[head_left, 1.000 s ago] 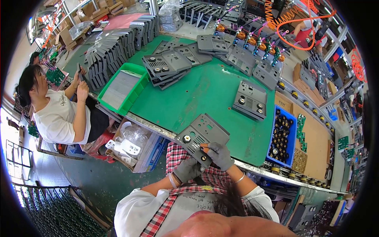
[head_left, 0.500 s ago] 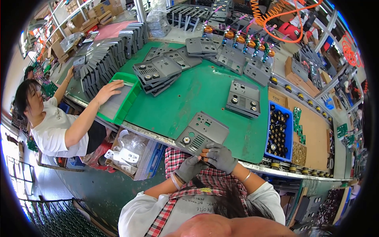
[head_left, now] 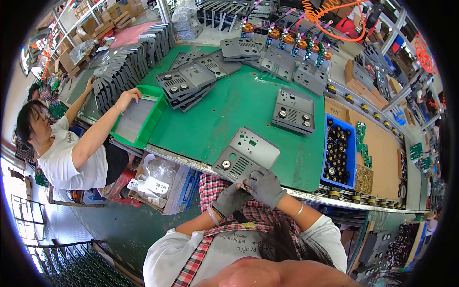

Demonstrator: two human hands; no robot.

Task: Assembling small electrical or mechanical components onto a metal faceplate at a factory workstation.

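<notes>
A bent grey metal panel (head_left: 258,149) with slots and round holes lies at the bench's near edge, tilted up. One threaded fitting with a brass-coloured nut (head_left: 225,164) sits in its left part. My right hand (head_left: 266,187), in a grey glove, has its fingers curled over the panel's near right corner. Just left of it, my gloved left hand (head_left: 231,200) is closed at the same edge, below the panel. Whatever lies between its fingertips is hidden. A short stack of similar panels (head_left: 295,101), with fittings mounted, stands farther right.
A blue bin (head_left: 353,158) of black fittings stands at right, beside a heap of small brass nuts (head_left: 364,179). More panels (head_left: 191,76) are piled at the back. At left a co-worker (head_left: 71,153) holds the green tray (head_left: 157,125). Orange coiled hoses (head_left: 310,16) hang overhead.
The view has shifted slightly. My right fingers have moved a little on the panel's edge, and the panel is tipped a bit more. The co-worker's near hand has shifted along the green tray's rim.
</notes>
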